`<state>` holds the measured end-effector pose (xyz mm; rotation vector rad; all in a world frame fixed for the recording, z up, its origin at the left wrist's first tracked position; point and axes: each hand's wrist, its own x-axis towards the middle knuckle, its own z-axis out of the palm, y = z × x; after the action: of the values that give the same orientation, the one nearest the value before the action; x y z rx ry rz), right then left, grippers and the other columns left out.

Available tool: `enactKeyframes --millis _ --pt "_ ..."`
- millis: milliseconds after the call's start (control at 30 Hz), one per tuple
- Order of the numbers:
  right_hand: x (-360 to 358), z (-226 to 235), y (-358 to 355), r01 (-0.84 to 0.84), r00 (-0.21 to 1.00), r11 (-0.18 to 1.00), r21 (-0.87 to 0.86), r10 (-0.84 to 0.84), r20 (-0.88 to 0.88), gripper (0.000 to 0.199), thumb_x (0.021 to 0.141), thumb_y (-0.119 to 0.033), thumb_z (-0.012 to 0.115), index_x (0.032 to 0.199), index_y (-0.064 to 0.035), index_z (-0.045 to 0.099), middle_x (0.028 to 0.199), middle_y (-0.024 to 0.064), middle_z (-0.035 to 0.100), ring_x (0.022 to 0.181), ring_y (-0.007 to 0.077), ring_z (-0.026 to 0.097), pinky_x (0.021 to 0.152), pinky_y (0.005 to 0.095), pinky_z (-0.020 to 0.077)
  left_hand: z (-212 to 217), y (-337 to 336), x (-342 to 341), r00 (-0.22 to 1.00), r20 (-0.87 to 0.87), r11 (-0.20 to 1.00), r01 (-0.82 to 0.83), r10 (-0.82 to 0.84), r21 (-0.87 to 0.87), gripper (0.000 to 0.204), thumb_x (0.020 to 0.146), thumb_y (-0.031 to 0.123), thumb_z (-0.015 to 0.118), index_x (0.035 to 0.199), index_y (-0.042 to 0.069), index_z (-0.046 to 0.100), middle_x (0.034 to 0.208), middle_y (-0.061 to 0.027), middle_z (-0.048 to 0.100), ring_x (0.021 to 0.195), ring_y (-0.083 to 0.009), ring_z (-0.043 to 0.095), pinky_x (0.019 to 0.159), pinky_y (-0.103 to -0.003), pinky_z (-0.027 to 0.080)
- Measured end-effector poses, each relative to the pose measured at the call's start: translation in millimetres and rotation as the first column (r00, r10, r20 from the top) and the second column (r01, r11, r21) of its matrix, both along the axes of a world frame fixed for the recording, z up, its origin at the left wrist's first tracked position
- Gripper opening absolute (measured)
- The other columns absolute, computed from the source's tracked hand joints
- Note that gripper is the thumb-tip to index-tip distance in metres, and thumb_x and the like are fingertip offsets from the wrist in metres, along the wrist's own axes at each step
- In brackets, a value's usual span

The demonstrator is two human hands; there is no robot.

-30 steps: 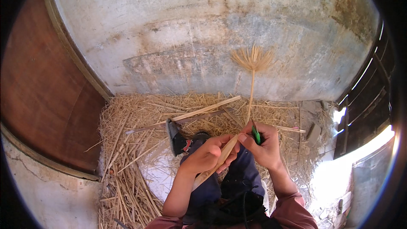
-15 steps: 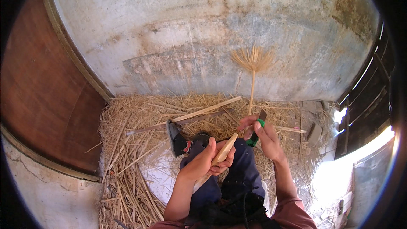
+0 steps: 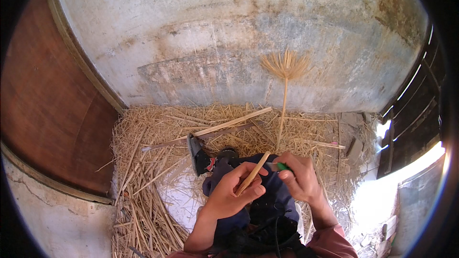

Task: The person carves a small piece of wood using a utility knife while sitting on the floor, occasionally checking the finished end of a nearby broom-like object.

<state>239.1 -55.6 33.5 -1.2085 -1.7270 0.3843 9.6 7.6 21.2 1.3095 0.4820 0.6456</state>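
Note:
My left hand (image 3: pixel 225 193) is closed around a pale wooden stick (image 3: pixel 253 174), which slants up and to the right over my lap. At its upper end the stick narrows. Close by on the right, my right hand (image 3: pixel 302 177) grips a green-handled knife (image 3: pixel 283 166). The short bit of grey blade that shows points left at the stick, near its upper part; whether the edge touches the wood I cannot tell. Most of the knife's handle is hidden inside my fingers.
A straw broom (image 3: pixel 285 69) leans head-up against the stained wall (image 3: pixel 205 33). Straw and shavings (image 3: pixel 143 172) cover the floor, with long wooden strips (image 3: pixel 224 127) ahead of my shoe (image 3: pixel 198 155). A brown door panel (image 3: pixel 57 95) stands left; dark boards (image 3: pixel 416 110) stand right.
The knife, earlier raised with its blade up and apart from the stick, has come down and left beside it. My left hand has turned over, and the stick now stands steeper.

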Motion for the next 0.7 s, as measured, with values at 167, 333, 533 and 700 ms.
enactKeyframes --millis 167,333,533,700 --pt "-9.7 5.9 -2.2 0.090 0.964 0.987 0.131 -0.119 0.236 0.035 0.087 -0.033 0.088 0.106 -0.0075 0.075 0.080 0.0060 0.065 0.066 0.0303 0.067 0.059 0.0413 0.0522 12.4 -15.3 3.4 0.960 -0.144 0.922 -0.181 0.241 0.342 0.049 0.091 0.023 0.092 0.129 0.004 0.068 0.084 0.0015 0.055 0.070 -0.0063 0.045 0.062 -0.025 0.038" --pt "-16.1 11.8 -3.7 0.105 0.952 0.979 0.173 -0.149 0.267 0.037 0.082 -0.033 0.091 0.106 -0.0086 0.077 0.078 0.0041 0.062 0.063 0.0257 0.066 0.055 0.0383 0.0512 16.3 -25.6 10.7 0.896 -0.116 0.787 -0.308 0.429 0.534 0.068 0.089 0.025 0.092 0.147 0.002 0.065 0.082 -0.0029 0.057 0.067 -0.0095 0.049 0.059 -0.029 0.040" --pt "-15.8 9.4 -4.2 0.106 0.959 0.972 0.209 -0.156 0.237 0.035 0.080 -0.028 0.092 0.106 -0.0088 0.079 0.074 0.0026 0.062 0.057 0.0238 0.064 0.051 0.0370 0.0499 18.5 -31.5 12.9 0.865 -0.072 0.735 -0.374 0.496 0.565 0.069 0.087 0.020 0.093 0.147 0.001 0.066 0.088 -0.0053 0.066 0.069 -0.0099 0.056 0.058 -0.028 0.045" --pt "-18.6 17.7 -8.0 0.133 0.953 0.961 0.242 -0.191 0.235 0.033 0.080 -0.026 0.091 0.106 -0.0084 0.080 0.072 0.0021 0.062 0.056 0.0231 0.064 0.050 0.0363 0.0499 19.0 -32.6 19.6 0.836 0.051 0.684 -0.479 0.546 0.550 0.056 0.082 0.020 0.096 0.129 -0.005 0.076 0.078 -0.0035 0.061 0.068 -0.0077 0.053 0.061 -0.027 0.041"
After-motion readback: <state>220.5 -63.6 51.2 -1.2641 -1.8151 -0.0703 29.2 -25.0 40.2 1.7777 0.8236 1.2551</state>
